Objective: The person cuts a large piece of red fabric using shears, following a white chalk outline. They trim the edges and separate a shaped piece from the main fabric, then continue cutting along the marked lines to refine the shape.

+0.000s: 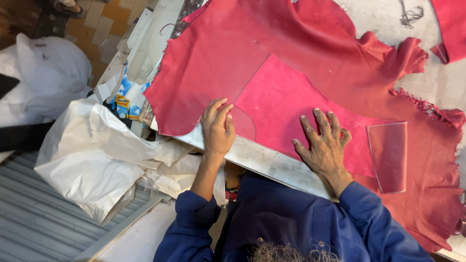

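A large red leather hide lies spread over the worktable. On it rests a brighter pink-red cut piece. My left hand presses flat on the hide's near edge, fingers close together, beside a rounded clear plastic template. The palm of my right hand lies flat on the pink-red piece with its fingers spread. A rectangular clear plastic sheet sits just right of that hand, partly over the piece. Neither hand grips anything.
The table's worn metal front edge runs between my arms. White plastic bags are heaped at the left, below table level. Another red leather scrap and a tangle of dark thread lie at the far right.
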